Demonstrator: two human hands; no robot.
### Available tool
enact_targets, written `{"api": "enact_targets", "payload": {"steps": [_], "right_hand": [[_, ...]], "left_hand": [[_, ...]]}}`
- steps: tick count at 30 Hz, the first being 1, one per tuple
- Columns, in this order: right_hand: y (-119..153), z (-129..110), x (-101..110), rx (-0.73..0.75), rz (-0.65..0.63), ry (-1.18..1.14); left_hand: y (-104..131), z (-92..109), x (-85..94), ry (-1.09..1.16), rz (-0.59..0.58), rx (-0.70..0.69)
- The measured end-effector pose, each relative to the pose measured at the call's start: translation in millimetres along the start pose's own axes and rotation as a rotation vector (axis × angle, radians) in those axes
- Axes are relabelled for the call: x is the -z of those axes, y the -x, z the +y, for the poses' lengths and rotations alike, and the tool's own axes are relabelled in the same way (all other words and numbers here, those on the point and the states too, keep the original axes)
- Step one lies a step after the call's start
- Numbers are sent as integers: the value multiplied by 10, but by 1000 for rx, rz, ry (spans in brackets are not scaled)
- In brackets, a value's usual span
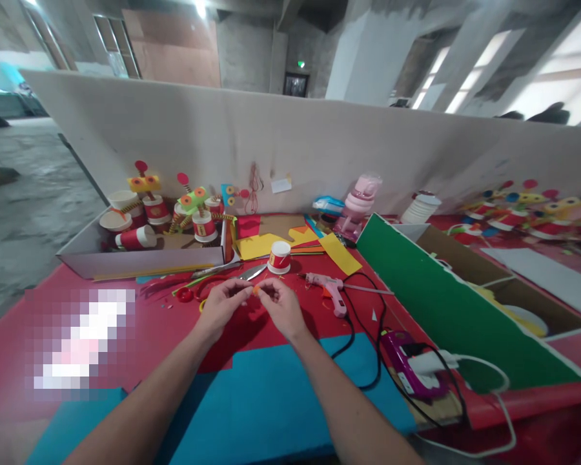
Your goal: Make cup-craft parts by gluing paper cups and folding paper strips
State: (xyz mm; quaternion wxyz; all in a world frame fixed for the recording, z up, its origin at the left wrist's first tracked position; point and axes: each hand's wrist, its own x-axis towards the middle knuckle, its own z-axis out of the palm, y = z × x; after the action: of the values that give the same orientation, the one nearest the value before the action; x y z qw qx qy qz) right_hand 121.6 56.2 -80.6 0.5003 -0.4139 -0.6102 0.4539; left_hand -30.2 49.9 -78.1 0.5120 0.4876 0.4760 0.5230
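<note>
My left hand (224, 306) and my right hand (281, 306) meet over the red tabletop, fingertips pinched together. Between them shows a small orange piece (256, 290), probably paper, mostly covered by my fingers. Just beyond stands an upright red and white paper cup (279, 257). Scissors with a shiny blade (252, 272) lie behind my left hand, partly hidden by it. To the right of my right hand rests a pink glue gun (330, 289), with a glue stick out of its back and a black cord.
A white box (140, 263) at left holds paper-cup figures. Paper sheets (252, 248) lie behind the cup. On the right are a green-sided box (455, 303), a purple power strip (407, 365) with cords, and a pink bottle (361, 200). Blue sheets (252, 413) lie in front.
</note>
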Motion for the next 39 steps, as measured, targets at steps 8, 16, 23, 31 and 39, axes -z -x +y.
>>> {"api": "enact_targets", "payload": {"steps": [8, 16, 23, 31, 39], "right_hand": [[24, 16, -48, -3, 6, -24], [-17, 54, -32, -203, 11, -244], [-58, 63, 75, -234, 74, -171], [-71, 2, 108, -186, 70, -262], [-119, -47, 185, -131, 193, -333]], "left_hand": [[19, -46, -16, -58, -9, -20], [-49, 56, 137, -410, 65, -209], [-206, 17, 531, -1353, -30, -306], [-125, 99, 423, -1488, 2, -134], [-14, 383, 710, -1194, -1, -182]]}}
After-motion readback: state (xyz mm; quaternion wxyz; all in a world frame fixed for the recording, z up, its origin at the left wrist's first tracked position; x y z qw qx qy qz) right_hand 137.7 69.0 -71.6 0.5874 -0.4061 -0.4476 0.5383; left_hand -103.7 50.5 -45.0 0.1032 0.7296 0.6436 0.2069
